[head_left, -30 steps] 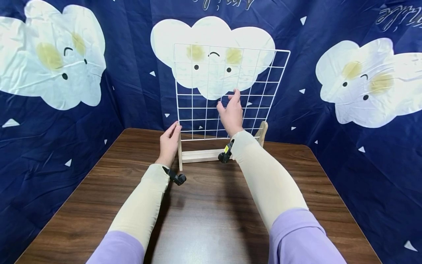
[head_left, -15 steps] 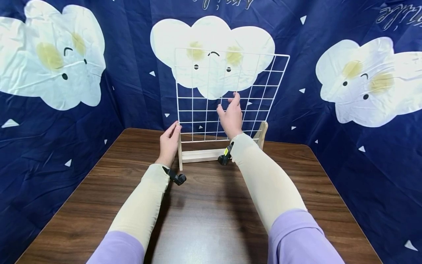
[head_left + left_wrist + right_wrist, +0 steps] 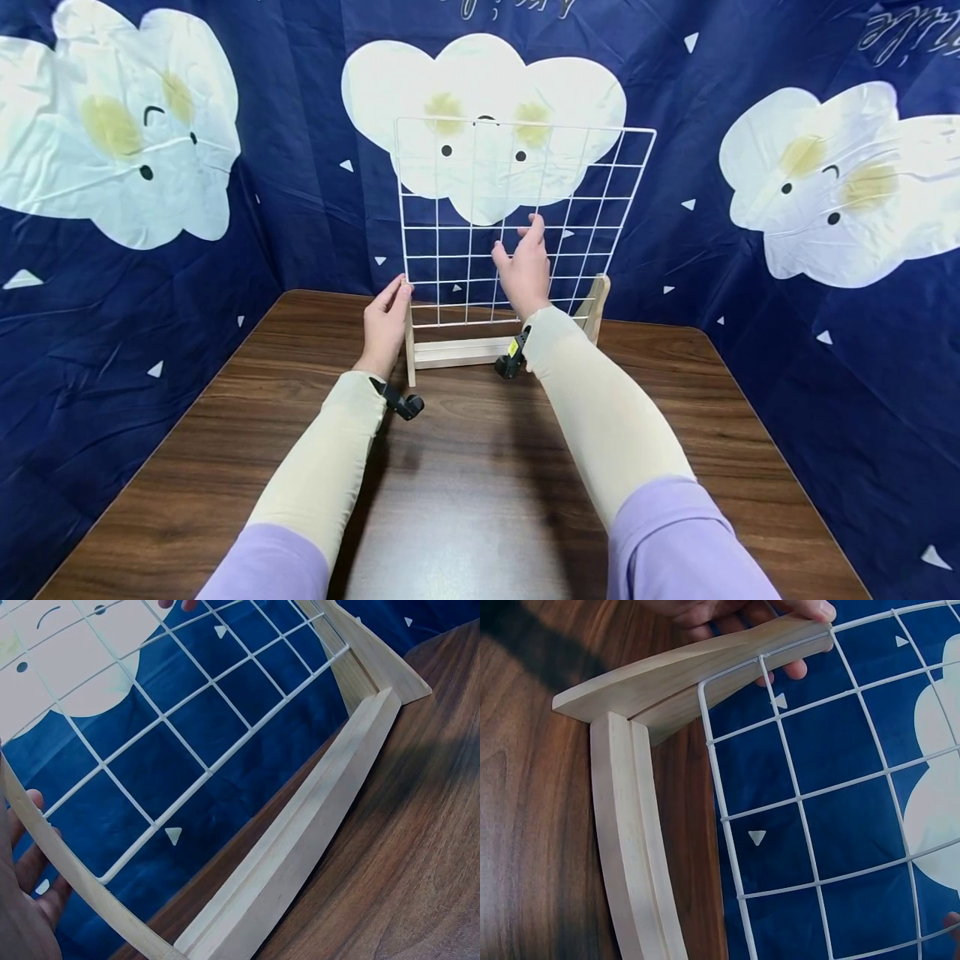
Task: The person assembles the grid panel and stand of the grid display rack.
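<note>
A white wire grid panel (image 3: pixel 453 256) stands nearly upright between the two side pieces of a pale wooden stand (image 3: pixel 461 353). Its lower edge hangs above the grooved crossbar (image 3: pixel 300 825). At the left side piece (image 3: pixel 660 671), my left hand (image 3: pixel 384 329) grips the upper end between thumb and fingers. My right hand (image 3: pixel 525 271) holds the grid's wires near the middle, thumb and fingers bent; the exact contact is hard to see. Only a few right fingertips (image 3: pixel 178 604) show in the left wrist view.
The stand rests near the back of a brown wood-grain table (image 3: pixel 465 467). Behind it and on both sides hangs a dark blue curtain (image 3: pixel 300 167) with white cloud prints. Small black cameras (image 3: pixel 405 407) are worn on both wrists.
The grid panel has moved down between the side pieces, its top edge leaning a little differently. My right hand has come down slightly with it. My left hand has stayed on the stand.
</note>
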Action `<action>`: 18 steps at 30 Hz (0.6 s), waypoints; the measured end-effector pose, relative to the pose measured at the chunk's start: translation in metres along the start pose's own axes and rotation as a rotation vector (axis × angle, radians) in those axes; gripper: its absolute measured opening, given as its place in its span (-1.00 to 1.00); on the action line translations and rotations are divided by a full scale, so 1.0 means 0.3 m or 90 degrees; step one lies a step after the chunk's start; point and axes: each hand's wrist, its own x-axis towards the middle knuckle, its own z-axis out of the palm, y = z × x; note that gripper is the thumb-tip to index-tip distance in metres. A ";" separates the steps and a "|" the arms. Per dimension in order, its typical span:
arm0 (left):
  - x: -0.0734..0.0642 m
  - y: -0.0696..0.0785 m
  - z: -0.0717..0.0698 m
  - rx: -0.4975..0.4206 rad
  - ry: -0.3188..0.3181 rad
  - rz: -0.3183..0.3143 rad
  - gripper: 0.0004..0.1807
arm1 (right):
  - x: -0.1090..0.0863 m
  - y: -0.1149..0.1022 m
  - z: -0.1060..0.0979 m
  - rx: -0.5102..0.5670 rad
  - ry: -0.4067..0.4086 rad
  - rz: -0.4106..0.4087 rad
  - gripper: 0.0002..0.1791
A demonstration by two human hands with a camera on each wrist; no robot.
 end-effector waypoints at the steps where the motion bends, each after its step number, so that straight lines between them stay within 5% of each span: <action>1: 0.000 0.000 0.000 0.000 0.001 -0.002 -0.55 | -0.002 0.000 0.000 0.000 -0.001 -0.001 -0.18; 18: -0.013 0.034 -0.003 -0.005 -0.019 -0.017 -0.54 | -0.025 0.027 0.018 -0.001 -0.004 0.002 -0.18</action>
